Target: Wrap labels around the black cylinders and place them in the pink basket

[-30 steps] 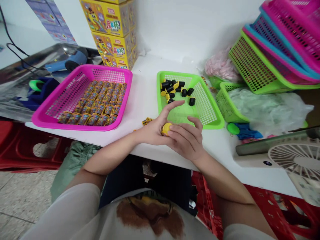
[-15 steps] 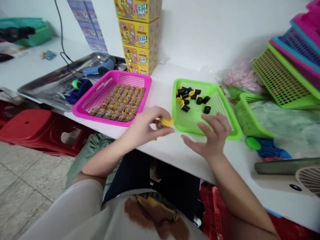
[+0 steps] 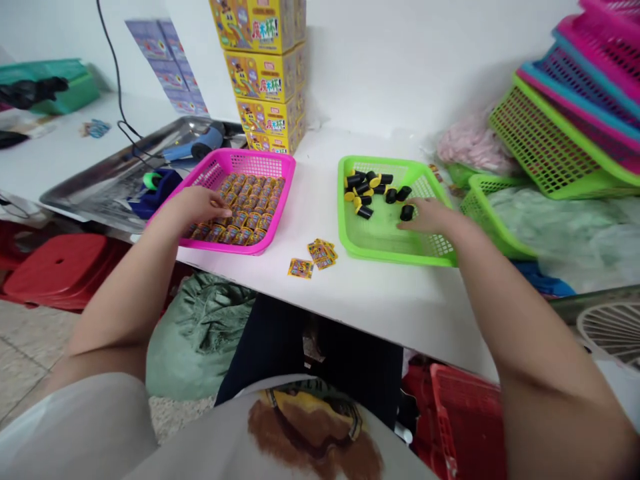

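Observation:
My left hand (image 3: pixel 203 205) reaches into the pink basket (image 3: pixel 285 207), its fingers pinched round a small labelled cup that they mostly hide. Rows of the same small cups (image 3: pixel 253 200), wrapped in printed labels, lie packed in that basket. On the right, my right hand (image 3: pixel 427 217) is inside the green basket (image 3: pixel 395 255), thumb and fingers closed on a black cup (image 3: pixel 407 213). Several more black cups with yellow ends (image 3: pixel 367 187) lie in a loose group at its left and back. Printed labels (image 3: pixel 323 253) rest on the table between the baskets.
Yellow printed boxes (image 3: pixel 265 80) are stacked against the wall. A metal tray (image 3: pixel 65 193) holds a blue heat gun-like tool (image 3: pixel 193 148) and a blue tape dispenser (image 3: pixel 159 190). At right stand stacked coloured baskets (image 3: pixel 575 120), plastic bags (image 3: pixel 565 213) and a fan (image 3: pixel 613 330).
My left hand has carried the small cup from the table's middle leftward into the pink basket. My right hand, open before, has moved into the green basket and closed on a black cup.

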`<state>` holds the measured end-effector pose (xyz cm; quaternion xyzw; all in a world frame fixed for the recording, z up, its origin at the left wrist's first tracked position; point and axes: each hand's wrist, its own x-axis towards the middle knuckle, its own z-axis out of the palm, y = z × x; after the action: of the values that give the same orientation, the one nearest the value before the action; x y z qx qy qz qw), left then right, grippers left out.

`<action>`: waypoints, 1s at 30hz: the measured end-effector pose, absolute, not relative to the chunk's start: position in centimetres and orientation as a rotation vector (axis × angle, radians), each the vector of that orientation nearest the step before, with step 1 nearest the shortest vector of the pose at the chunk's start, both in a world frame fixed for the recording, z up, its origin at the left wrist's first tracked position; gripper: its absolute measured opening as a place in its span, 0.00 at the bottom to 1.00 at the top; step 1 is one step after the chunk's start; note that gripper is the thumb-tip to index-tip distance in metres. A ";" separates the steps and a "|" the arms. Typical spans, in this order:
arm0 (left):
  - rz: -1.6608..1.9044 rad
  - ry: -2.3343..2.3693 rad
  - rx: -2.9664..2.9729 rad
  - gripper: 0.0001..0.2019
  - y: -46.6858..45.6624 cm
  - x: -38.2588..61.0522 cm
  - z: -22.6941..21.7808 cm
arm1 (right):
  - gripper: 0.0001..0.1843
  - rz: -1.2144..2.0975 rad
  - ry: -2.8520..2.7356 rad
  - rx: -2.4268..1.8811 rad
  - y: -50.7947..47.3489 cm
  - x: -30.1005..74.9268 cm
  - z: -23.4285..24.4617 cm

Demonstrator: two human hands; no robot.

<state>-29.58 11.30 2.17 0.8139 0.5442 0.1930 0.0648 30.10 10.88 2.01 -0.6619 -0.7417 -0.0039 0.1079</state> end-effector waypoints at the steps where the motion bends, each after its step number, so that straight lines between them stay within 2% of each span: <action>1: 0.556 1.603 2.482 0.33 11.4 -29.5 1.8 | 0.40 0.064 -2.219 -2.010 11.7 29.7 2.0; 3: 0.546 1.596 2.497 0.34 11.2 -29.2 1.4 | 0.46 0.204 -2.268 -2.135 13.1 28.8 2.3; 8: 0.794 1.779 2.494 0.39 8.8 -26.9 2.6 | 0.51 0.566 -2.285 -2.266 14.8 26.5 3.8; 10: 0.995 1.805 2.532 0.35 6.7 -24.5 4.3 | 0.53 0.692 -2.231 -2.345 15.3 25.7 4.2; 11: 1.143 1.761 2.578 0.30 5.4 -22.9 5.2 | 0.53 0.727 -2.202 -2.369 15.5 25.3 4.4; 13: 1.219 1.618 2.667 0.20 2.5 -19.0 6.8 | 0.53 0.772 -2.172 -2.371 15.9 24.6 4.3; 14: 1.174 1.490 2.688 0.15 1.2 -16.9 7.4 | 0.54 0.786 -2.178 -2.355 16.0 24.2 4.2; 16: 0.908 1.188 2.703 0.13 -1.1 -12.8 7.7 | 0.57 0.749 -2.227 -2.333 16.2 23.3 3.9; 20: 0.306 1.205 2.630 0.13 -2.3 -6.3 5.3 | 0.65 0.477 -2.351 -2.406 15.8 21.3 3.2; 22: 0.173 1.280 2.604 0.12 -1.6 -4.4 3.6 | 0.58 0.403 -2.436 -2.394 15.4 20.6 3.1; 26: 0.117 1.382 2.514 0.11 0.0 -2.8 0.9 | 0.37 0.464 -2.594 -2.275 14.3 20.2 3.5; 30: 0.104 1.374 2.480 0.07 0.6 -2.8 -0.5 | 0.29 0.632 -2.660 -2.263 12.8 20.8 4.0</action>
<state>-2.76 0.64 -0.49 0.8640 0.4788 0.0364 0.1514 20.78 12.77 3.97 -0.6244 -0.7340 0.1743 -0.2024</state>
